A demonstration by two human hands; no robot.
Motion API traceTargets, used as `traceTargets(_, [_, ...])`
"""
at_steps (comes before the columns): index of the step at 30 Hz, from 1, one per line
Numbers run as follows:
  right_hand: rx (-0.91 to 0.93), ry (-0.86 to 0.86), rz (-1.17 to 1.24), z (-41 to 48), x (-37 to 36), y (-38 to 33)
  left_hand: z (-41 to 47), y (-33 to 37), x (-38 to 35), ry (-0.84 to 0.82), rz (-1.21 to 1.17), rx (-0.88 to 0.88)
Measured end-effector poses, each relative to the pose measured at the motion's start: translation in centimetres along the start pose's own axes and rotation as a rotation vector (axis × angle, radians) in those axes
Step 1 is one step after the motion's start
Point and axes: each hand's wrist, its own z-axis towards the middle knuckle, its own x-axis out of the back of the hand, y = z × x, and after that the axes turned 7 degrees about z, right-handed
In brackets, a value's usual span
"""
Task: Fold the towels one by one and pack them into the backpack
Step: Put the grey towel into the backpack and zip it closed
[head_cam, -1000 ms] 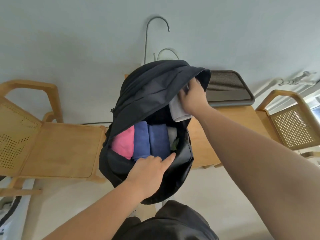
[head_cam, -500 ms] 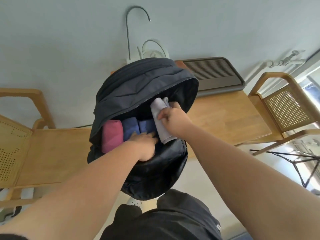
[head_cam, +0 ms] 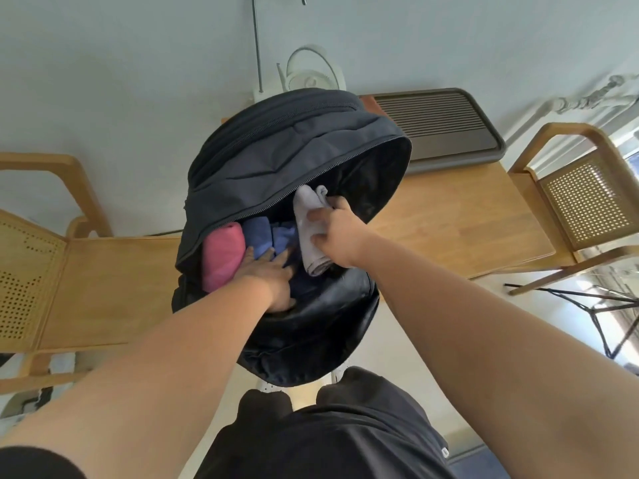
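Grey folded cotton towel [head_cam: 311,233], gripped by the right hand [head_cam: 337,233], has dropped from under the flap into the mouth of the black nylon backpack [head_cam: 294,150]. The left hand [head_cam: 273,271], flat-fingered, now pushes the 2 blue rolled towels [head_cam: 257,233] aside, likely making room.

Soft daylight from right, fisheye-warped edges

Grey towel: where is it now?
Head view, centre: the grey towel is gripped in the right hand at the open mouth of the backpack, just right of the blue towels.
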Motion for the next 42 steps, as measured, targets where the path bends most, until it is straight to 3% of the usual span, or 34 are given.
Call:
traceTargets(5, [-0.160,-0.127,-0.354,0.1,-0.4,0.3,0.1,-0.5,0.3,-0.036,-0.020,-0.006])
traceTargets(7, [-0.151,-0.084,-0.546,-0.2,-1.0,0.2,0.2,-0.4,0.3,-0.037,-0.022,-0.007])
traceTargets(11, [0.221,0.200,-0.801,-0.8,-1.4,-0.6,0.2,-0.5,0.0,0.017,-0.020,-0.008])
traceTargets(13, [0.370,0.136,-0.916,-0.5,-1.5,-1.0,0.1,-0.4,-0.1,0.034,-0.019,-0.006])
traceTargets(14, [0.340,0.066,-0.944,-0.4,-1.6,-1.1,0.0,-0.3,0.0,0.035,-0.023,-0.006])
traceTargets(18, [-0.062,-0.145,-0.758,-0.1,-1.1,-0.5,-0.2,-0.2,0.3,0.015,-0.046,-0.008])
traceTargets(22, [-0.191,-0.352,-0.708,0.0,-0.6,-0.3,-0.2,-0.2,0.2,0.038,-0.079,-0.013])
traceTargets(25, [-0.258,-0.397,-0.703,0.7,-0.9,-0.2,-0.3,-0.3,0.5,0.051,-0.102,-0.026])
traceTargets(29, [-0.249,-0.350,-0.713,0.9,-0.9,-0.7,-0.8,-0.7,0.7,0.087,-0.134,-0.041])
traceTargets(32, [-0.185,-0.189,-0.779,0.6,-1.1,-1.9,-1.5,-1.0,0.8,0.148,-0.149,-0.037])
traceTargets(36, [0.050,-0.019,-0.832,-0.1,-1.8,-3.2,-2.2,-1.6,0.5,0.194,-0.195,0.007])
traceTargets(38, [0.082,-0.091,-0.833,-0.2,-2.0,-3.1,-2.3,-1.7,0.5,0.183,-0.201,0.017])
traceTargets(42, [-0.167,-0.314,-0.738,0.8,-2.4,-1.5,-2.3,-1.3,0.9,0.150,-0.219,0.021])
